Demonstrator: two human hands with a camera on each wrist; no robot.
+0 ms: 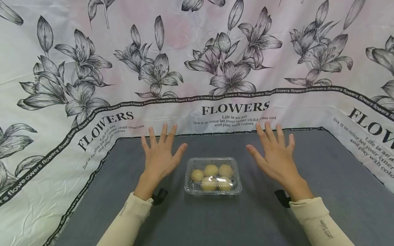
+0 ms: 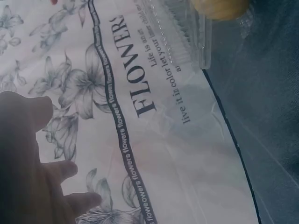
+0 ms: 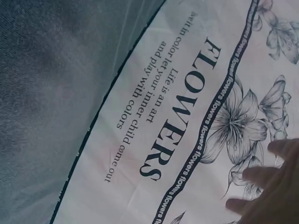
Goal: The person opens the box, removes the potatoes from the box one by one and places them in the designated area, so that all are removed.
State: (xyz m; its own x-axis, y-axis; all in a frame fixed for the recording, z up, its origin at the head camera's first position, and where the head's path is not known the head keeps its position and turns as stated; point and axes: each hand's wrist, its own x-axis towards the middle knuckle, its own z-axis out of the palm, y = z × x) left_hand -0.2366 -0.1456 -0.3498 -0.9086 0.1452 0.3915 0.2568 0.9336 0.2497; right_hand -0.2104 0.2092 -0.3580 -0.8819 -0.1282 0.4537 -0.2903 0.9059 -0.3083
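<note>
A clear plastic clamshell box (image 1: 213, 192) with several round, pale yellow balls (image 1: 211, 170) inside stands on the grey table, its lid down. To its left my left hand (image 1: 160, 157) is spread with straight fingers, holding nothing. On the other side of the box my right hand (image 1: 278, 157) is spread the same way, apart from the box and holding nothing. The left wrist view catches one corner of the box (image 2: 204, 42) and a yellow ball (image 2: 222, 7) at the top. Only fingers of the right hand (image 3: 275, 186) show in the right wrist view.
A grey cloth (image 1: 212, 222) covers the table. Behind it and along both sides hangs a white curtain (image 1: 172, 116) printed with lilies and the word FLOWERS. Dark straps (image 1: 160, 197) sit at both wrists, below cream sleeves (image 1: 126, 218).
</note>
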